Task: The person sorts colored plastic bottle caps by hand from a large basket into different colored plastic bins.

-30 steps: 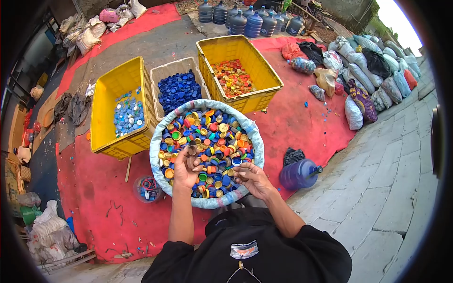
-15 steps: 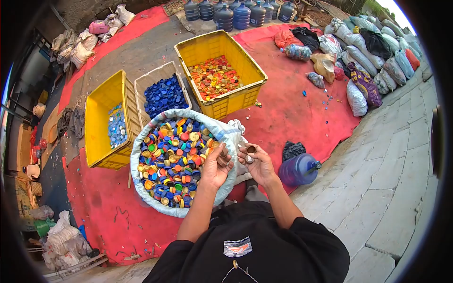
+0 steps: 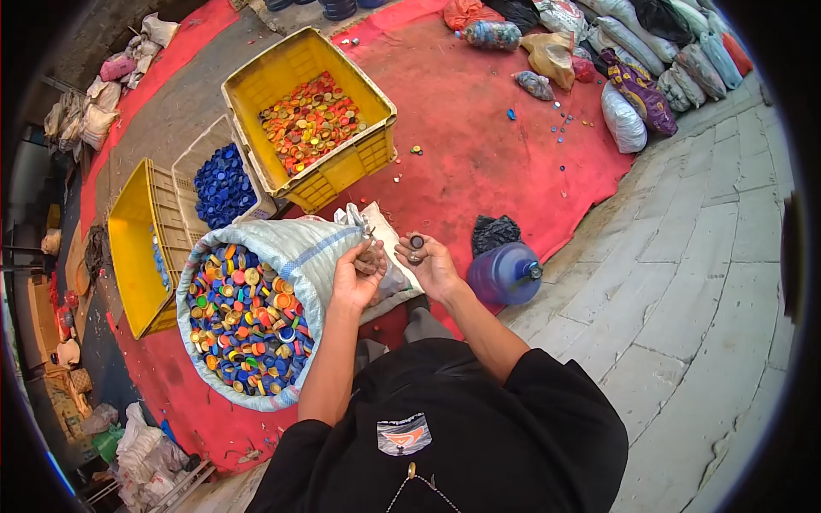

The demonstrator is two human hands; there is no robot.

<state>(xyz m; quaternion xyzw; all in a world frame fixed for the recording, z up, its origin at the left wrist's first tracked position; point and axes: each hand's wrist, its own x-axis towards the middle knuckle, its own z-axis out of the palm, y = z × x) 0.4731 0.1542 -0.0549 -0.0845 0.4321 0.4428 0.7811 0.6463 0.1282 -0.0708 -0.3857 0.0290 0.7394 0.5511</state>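
My left hand [image 3: 357, 275] is closed around a few dark brown caps at its fingertips, partly hidden by the fingers. In my right hand [image 3: 434, 272] are brown bottle caps [image 3: 416, 243], one showing its round face. Both hands are raised close together beside a large pale woven sack [image 3: 299, 250] that leans to the left. Its rolled mouth is full of mixed bottle caps [image 3: 248, 321] in blue, orange, yellow, red and green. Below and between my hands lies a whitish sack with clear plastic [image 3: 393, 282] at its opening.
Ahead stand a yellow crate [image 3: 376, 141] of orange and red caps, a whitish crate [image 3: 184, 162] of blue caps and another yellow crate [image 3: 130, 248]. A blue water jug [image 3: 505, 275] lies near a black bag [image 3: 494, 232] by the block wall [image 3: 650, 282]. Stuffed sacks [image 3: 624, 120] line the wall.
The view has turned right, so the crates and cap sack sit further left. My hands have moved from the sack's mouth to its right side, still holding brown caps.
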